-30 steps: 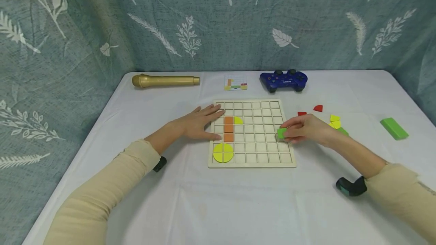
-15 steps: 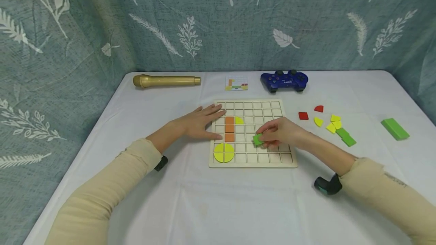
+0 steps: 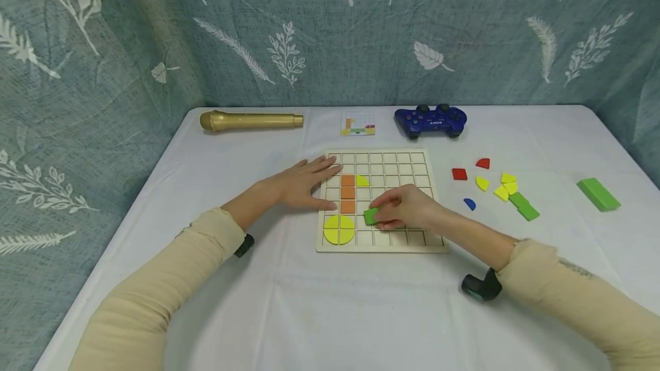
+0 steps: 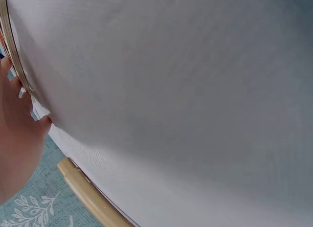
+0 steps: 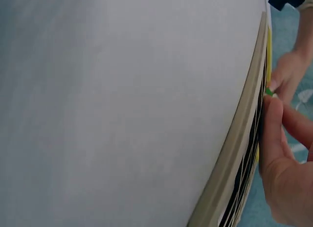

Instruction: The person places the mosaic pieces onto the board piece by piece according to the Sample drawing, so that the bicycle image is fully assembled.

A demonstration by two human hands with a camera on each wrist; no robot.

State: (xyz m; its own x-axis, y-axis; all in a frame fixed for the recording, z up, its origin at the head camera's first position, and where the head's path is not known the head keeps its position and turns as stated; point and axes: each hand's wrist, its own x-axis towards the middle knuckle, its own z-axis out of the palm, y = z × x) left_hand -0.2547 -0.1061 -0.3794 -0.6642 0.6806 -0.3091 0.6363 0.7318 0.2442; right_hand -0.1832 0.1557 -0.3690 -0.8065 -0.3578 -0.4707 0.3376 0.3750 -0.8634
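A pale wooden grid board (image 3: pixel 397 162) lies on the white table. My left hand (image 3: pixel 304 185) rests on its left edge with fingers spread. Between thumb and fingers my right hand (image 3: pixel 407 208) pinches a green square tile (image 3: pixel 370 216) over the lower middle of the grid. On the board, several orange squares (image 3: pixel 348 192) stand in a column, with a yellow quarter piece (image 3: pixel 362 181) to their right. Below them sits a yellow circle (image 3: pixel 338 229) made of quarters. In the right wrist view, only a sliver of the green tile shows past the fingertips.
Right of the board lie red pieces (image 3: pixel 459 174), yellow pieces (image 3: pixel 502 192), green tiles (image 3: pixel 523 206) and a blue half-round piece (image 3: pixel 470 204). Farther right is a green block (image 3: pixel 598 194). Along the back are a gold microphone (image 3: pixel 251 121), a pattern card (image 3: pixel 358 125) and a blue game controller (image 3: pixel 430 121).
My right hand has moved left across the board with the green tile, from its right edge to the lower middle. The loose pieces it covered now show. My left hand stays put.
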